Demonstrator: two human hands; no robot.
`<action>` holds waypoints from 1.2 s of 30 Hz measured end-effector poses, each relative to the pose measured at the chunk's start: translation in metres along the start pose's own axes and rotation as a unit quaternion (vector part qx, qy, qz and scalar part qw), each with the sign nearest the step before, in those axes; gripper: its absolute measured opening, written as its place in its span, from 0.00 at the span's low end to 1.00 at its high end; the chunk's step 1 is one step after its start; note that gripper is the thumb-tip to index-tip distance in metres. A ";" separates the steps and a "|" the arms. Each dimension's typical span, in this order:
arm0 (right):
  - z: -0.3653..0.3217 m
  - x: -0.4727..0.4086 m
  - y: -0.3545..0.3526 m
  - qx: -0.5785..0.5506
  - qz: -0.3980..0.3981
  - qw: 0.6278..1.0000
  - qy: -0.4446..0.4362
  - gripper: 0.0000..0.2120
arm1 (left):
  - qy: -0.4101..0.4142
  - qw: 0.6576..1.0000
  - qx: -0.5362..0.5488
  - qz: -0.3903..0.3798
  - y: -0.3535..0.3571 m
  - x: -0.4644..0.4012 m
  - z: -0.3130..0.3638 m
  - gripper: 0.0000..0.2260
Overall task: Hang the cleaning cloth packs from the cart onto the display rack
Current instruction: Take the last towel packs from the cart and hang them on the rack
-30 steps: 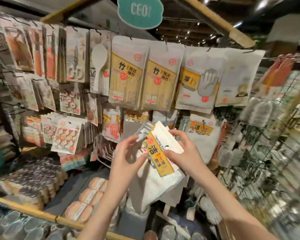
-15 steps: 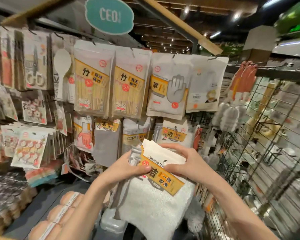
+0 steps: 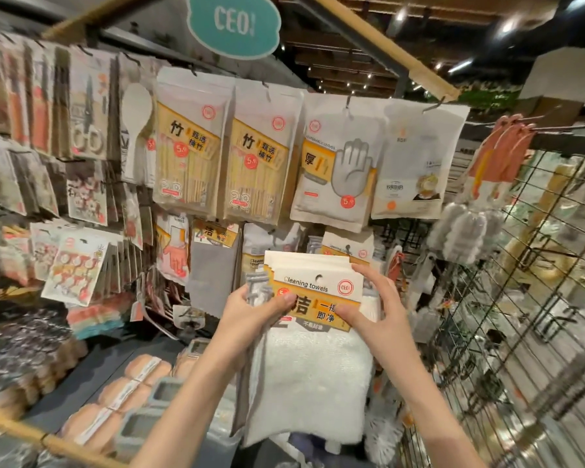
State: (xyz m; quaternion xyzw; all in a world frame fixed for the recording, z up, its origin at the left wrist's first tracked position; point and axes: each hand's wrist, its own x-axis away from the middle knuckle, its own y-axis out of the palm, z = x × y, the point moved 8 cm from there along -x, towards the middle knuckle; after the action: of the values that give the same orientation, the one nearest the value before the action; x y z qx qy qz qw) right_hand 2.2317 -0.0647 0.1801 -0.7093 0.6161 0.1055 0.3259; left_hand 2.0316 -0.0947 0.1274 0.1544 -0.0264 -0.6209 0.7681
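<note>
Both forearms reach up from the bottom edge, and between the two hands sits the stack of cleaning cloth packs (image 3: 313, 288), several cards fanned one behind another, held upright in front of the display rack (image 3: 402, 238). The left hand (image 3: 250, 310) grips the stack at its left edge, fingers curled round the grey cloth edge there, thumb pressed on the front card's orange label. The right hand (image 3: 374, 307) pinches the right side: thumb on the label's lower right, fingers wrapped over the top right corner of the cards. So the cards lie squarely between the hands, the hang hole at the top of the front card showing clear above both thumbs. The white cloth (image 3: 313, 376) of the front pack hangs below the hands, down between the forearms.

Just behind the stack, on the rack's lower row, a pack of the same kind (image 3: 347, 246) hangs from a hook, its top edge peeking above the held cards. Left of it hangs a grey cloth pack (image 3: 213, 265). Whether the held stack touches anything behind it cannot be told.

Further up, the top row: two bamboo stick pouches (image 3: 223, 157) side by side, then a glove pouch (image 3: 338, 167) to their right. At the right edge a black wire grid panel (image 3: 520, 298) angles away. Above it all, a teal sign (image 3: 233, 25) at the top edge.
</note>
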 end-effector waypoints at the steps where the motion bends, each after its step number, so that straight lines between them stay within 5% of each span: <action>1: 0.001 0.000 0.002 -0.009 0.020 1.000 0.003 0.27 | -0.005 1.000 0.008 0.003 0.000 -0.002 -0.001 0.14; 9: 0.007 -0.010 0.009 -0.015 0.094 0.994 0.049 0.20 | -0.030 1.000 0.003 0.004 -0.002 -0.019 -0.005 0.26; 17: 0.021 -0.025 0.020 -0.061 0.121 0.988 0.068 0.09 | -0.022 1.000 0.004 0.006 -0.012 -0.036 -0.008 0.20; 36: 0.080 -0.047 0.034 -0.179 0.095 0.971 0.129 0.10 | 0.016 1.000 -0.017 0.015 -0.040 -0.061 -0.025 0.17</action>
State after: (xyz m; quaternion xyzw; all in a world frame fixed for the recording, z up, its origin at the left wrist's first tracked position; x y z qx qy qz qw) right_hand 2.2090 0.0196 0.1334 -0.7019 0.6885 0.1524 0.1003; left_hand 1.9859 -0.0384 0.1024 0.1508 -0.0057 -0.6071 0.7801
